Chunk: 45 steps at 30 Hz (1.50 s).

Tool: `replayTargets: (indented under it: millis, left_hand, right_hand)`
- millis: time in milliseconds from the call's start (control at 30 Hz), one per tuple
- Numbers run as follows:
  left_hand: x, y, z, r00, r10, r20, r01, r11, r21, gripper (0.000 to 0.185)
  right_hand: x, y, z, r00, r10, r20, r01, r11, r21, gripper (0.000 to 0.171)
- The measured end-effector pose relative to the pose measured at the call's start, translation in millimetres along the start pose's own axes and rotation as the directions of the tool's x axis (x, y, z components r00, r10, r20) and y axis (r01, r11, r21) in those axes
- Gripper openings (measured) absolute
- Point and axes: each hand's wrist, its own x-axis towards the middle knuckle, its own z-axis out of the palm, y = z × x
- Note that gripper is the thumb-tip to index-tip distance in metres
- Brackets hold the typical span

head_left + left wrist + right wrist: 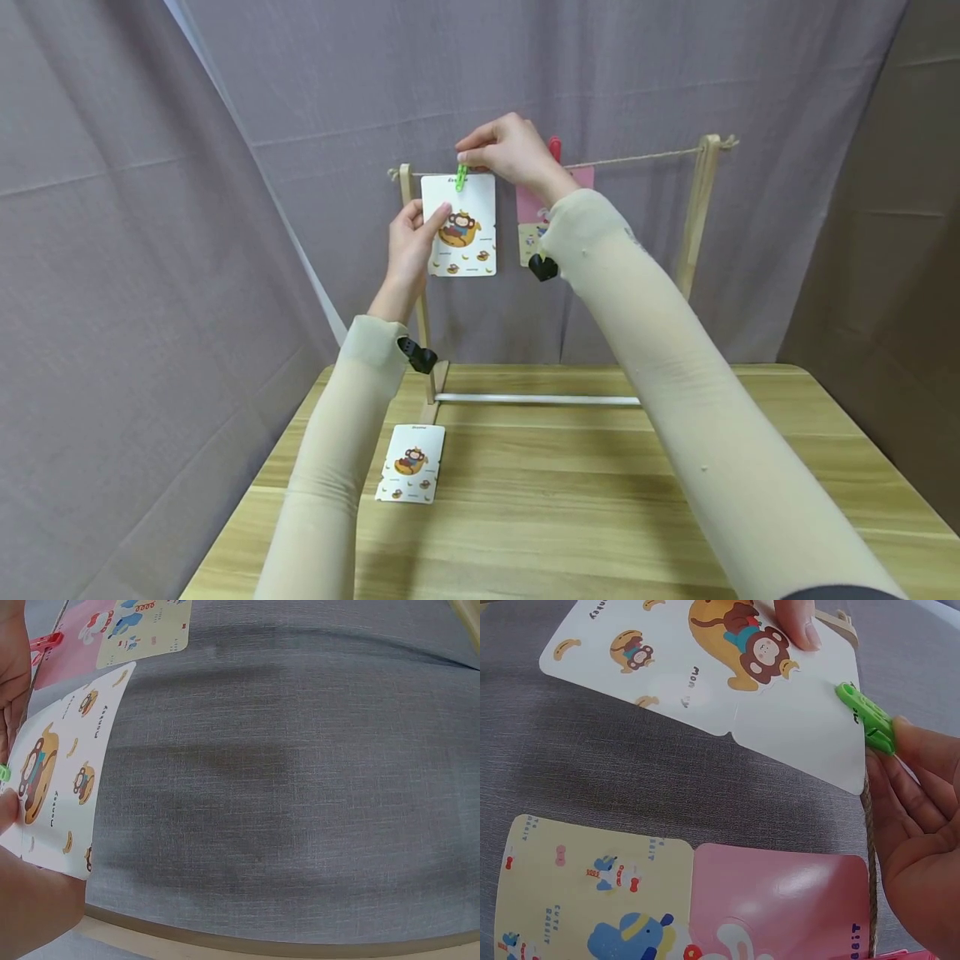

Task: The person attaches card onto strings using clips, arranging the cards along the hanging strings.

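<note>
At upper centre, the right hand pinches the green clip on the string, while the left hand grips the monkey card by its edge, thumb on its face.

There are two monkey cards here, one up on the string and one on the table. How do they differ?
The hanging monkey card is upright at the string, with a green peg on its top edge; the table monkey card lies flat and untouched. The left hand holds the hanging one and the right hand pinches its peg. Both show the same monkey-and-banana print.
</note>
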Motion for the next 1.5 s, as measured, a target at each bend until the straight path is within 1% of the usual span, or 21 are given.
replayTargets:
  millis: [133, 233, 367, 533, 700, 1033, 1267, 1500]
  left_hand:
    - [-0.4, -0.3, -0.7, 1.0, -0.002, 0.003, 0.002, 1.0, -0.002, 0.021]
    - [-1.0, -0.4, -1.3, 1.0, -0.017, 0.003, 0.017, 1.0, -0.002, 0.023]
    - [-1.5, -1.0, -1.7, 1.0, -0.029, 0.005, 0.029, 1.0, -0.002, 0.023]
    - [-1.4, -1.8, -2.0, 1.0, -0.023, 0.009, 0.023, 1.0, -0.008, 0.022]
    - [-1.2, -0.7, -2.3, 1.0, -0.02, 0.004, 0.02, 1.0, -0.013, 0.02]
    - [-2.0, 0.8, -5.7, 0.999, -0.039, 0.011, 0.039, 0.999, 0.009, 0.021]
    - [-3.8, -4.0, -9.3, 0.999, -0.05, 0.013, 0.049, 0.999, 0.017, 0.021]
    - [-6.0, -10.6, -13.6, 0.999, -0.043, 0.022, 0.042, 0.999, 0.01, 0.018]
  right_hand:
    - [0, 0, 1, 1.0, 0.002, 0.015, -0.002, 1.0, 0.003, 0.033]
    - [-2, 0, 1, 1.0, -0.009, 0.027, 0.01, 1.0, -0.021, 0.034]
    - [-3, 0, 1, 0.999, 0.005, 0.047, -0.004, 1.0, -0.025, 0.036]
    - [-5, -1, 1, 0.997, 0.017, 0.075, -0.014, 0.999, -0.033, 0.038]
    - [-5, 0, 1, 0.996, 0.005, 0.092, 0.0, 0.999, -0.05, 0.042]
    - [-6, 1, 3, 0.997, -0.011, 0.077, 0.02, 0.994, -0.111, 0.043]
    - [-8, 1, 6, 0.996, -0.026, 0.085, 0.037, 0.992, -0.123, 0.042]
    - [-6, 5, 6, 0.997, -0.059, 0.054, 0.066, 0.988, -0.141, 0.041]
